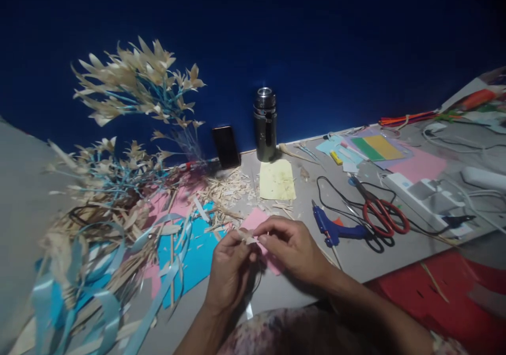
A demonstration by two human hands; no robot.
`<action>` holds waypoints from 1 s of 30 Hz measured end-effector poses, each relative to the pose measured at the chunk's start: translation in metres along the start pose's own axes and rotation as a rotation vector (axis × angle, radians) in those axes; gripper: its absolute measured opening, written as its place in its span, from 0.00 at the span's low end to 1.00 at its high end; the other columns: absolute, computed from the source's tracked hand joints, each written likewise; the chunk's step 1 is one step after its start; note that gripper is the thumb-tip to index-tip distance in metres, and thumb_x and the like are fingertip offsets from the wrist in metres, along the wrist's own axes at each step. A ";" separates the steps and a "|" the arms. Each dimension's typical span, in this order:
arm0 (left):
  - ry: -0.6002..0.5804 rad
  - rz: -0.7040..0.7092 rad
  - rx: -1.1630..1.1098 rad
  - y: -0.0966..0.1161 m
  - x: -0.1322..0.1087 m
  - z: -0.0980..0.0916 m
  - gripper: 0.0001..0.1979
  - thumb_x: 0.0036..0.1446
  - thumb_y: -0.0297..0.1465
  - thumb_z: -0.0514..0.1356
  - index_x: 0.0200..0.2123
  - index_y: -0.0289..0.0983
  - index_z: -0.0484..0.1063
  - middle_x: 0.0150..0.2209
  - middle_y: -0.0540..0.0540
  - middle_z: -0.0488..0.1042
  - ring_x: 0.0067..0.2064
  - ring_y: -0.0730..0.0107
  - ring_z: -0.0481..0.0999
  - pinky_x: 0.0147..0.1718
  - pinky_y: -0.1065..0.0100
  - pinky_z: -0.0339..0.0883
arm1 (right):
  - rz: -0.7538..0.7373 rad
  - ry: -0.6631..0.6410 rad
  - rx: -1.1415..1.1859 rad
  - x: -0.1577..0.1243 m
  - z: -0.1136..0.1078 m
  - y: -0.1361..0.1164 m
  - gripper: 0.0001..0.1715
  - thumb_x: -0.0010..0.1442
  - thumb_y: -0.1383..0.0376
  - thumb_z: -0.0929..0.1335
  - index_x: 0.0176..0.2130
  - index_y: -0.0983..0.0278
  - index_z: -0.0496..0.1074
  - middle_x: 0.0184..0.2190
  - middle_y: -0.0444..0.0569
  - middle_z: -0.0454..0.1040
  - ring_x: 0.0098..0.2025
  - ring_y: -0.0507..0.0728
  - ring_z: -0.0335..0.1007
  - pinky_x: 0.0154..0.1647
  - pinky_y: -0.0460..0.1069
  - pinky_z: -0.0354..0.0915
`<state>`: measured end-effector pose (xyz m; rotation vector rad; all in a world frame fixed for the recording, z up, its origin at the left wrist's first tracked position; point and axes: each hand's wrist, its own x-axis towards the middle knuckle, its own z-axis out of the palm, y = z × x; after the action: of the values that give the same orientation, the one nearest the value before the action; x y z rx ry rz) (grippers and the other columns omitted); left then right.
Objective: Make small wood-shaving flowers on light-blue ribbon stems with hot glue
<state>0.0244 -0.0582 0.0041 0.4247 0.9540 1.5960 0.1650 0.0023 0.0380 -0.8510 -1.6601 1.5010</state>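
Observation:
Both hands meet at the front middle of the table. My left hand (229, 268) pinches a small pale husk petal piece (246, 236) between thumb and fingertips. On its right side, my right hand (290, 245) has thumb and index finger closed at the edge of the same piece. A thin dark strand hangs below the left hand. Pink paper (255, 217) lies under the hands. To the right of my right hand rests a blue glue gun (340, 231), beside red-handled scissors (385, 217).
Husk flowers on blue stems (142, 91) stand at the left, above light blue ribbon (108, 318) and blue paper (193, 260). A phone (226, 146) and a flask (265, 128) stand by the wall. Yellow paper (277, 180), husk scraps (233, 189) and a power strip (419, 202) lie about.

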 end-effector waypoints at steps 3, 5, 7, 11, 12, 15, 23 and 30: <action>0.045 -0.021 -0.012 -0.005 0.002 -0.002 0.12 0.46 0.32 0.76 0.30 0.35 0.78 0.22 0.51 0.73 0.24 0.77 0.69 0.26 0.75 0.65 | -0.027 0.039 -0.024 0.003 0.002 0.006 0.09 0.57 0.66 0.69 0.35 0.65 0.80 0.30 0.48 0.78 0.27 0.52 0.68 0.28 0.46 0.62; 0.055 -0.002 0.001 -0.007 0.004 -0.003 0.12 0.46 0.33 0.76 0.30 0.35 0.78 0.22 0.51 0.74 0.25 0.76 0.70 0.27 0.74 0.66 | -0.021 0.060 -0.019 0.005 0.003 0.011 0.09 0.57 0.64 0.70 0.35 0.66 0.80 0.30 0.48 0.78 0.27 0.52 0.68 0.28 0.46 0.62; 0.064 0.021 0.034 -0.008 0.007 -0.003 0.13 0.46 0.34 0.76 0.29 0.35 0.77 0.22 0.51 0.74 0.25 0.76 0.71 0.28 0.74 0.66 | 0.003 0.063 -0.008 0.006 0.004 0.016 0.10 0.57 0.63 0.70 0.35 0.66 0.80 0.31 0.49 0.78 0.28 0.53 0.68 0.29 0.47 0.63; 0.087 0.058 0.106 -0.006 0.010 -0.003 0.14 0.47 0.36 0.76 0.28 0.35 0.77 0.22 0.51 0.74 0.25 0.76 0.71 0.28 0.75 0.66 | 0.044 0.056 0.048 0.009 0.003 0.017 0.09 0.57 0.62 0.71 0.35 0.66 0.79 0.31 0.50 0.79 0.31 0.55 0.72 0.34 0.48 0.67; 0.088 0.063 0.121 -0.006 0.010 -0.004 0.14 0.47 0.37 0.76 0.28 0.35 0.77 0.22 0.51 0.74 0.25 0.76 0.71 0.28 0.75 0.66 | 0.042 0.052 0.074 0.009 0.001 0.015 0.09 0.57 0.62 0.71 0.34 0.65 0.79 0.31 0.49 0.79 0.32 0.55 0.73 0.35 0.48 0.67; 0.082 0.054 0.141 -0.007 0.009 -0.005 0.14 0.48 0.37 0.75 0.27 0.36 0.76 0.22 0.52 0.74 0.25 0.76 0.71 0.28 0.75 0.65 | 0.011 0.021 0.122 0.011 -0.004 0.009 0.10 0.60 0.60 0.70 0.34 0.64 0.79 0.30 0.48 0.79 0.33 0.55 0.74 0.36 0.48 0.67; 0.055 0.024 0.142 -0.012 0.007 -0.006 0.14 0.46 0.36 0.76 0.29 0.36 0.77 0.22 0.52 0.74 0.25 0.75 0.71 0.27 0.74 0.65 | 0.065 0.009 0.080 0.012 -0.003 0.009 0.17 0.61 0.56 0.69 0.29 0.66 0.75 0.23 0.45 0.74 0.26 0.52 0.67 0.29 0.46 0.62; -0.034 -0.051 0.057 -0.011 0.006 -0.005 0.15 0.43 0.35 0.77 0.28 0.35 0.76 0.21 0.52 0.72 0.24 0.77 0.69 0.25 0.75 0.62 | 0.173 0.036 0.087 0.012 0.001 0.009 0.14 0.56 0.59 0.70 0.24 0.66 0.73 0.19 0.42 0.69 0.22 0.50 0.63 0.25 0.45 0.58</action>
<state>0.0259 -0.0547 -0.0088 0.4621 0.9792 1.5137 0.1581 0.0127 0.0298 -0.9883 -1.5152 1.6522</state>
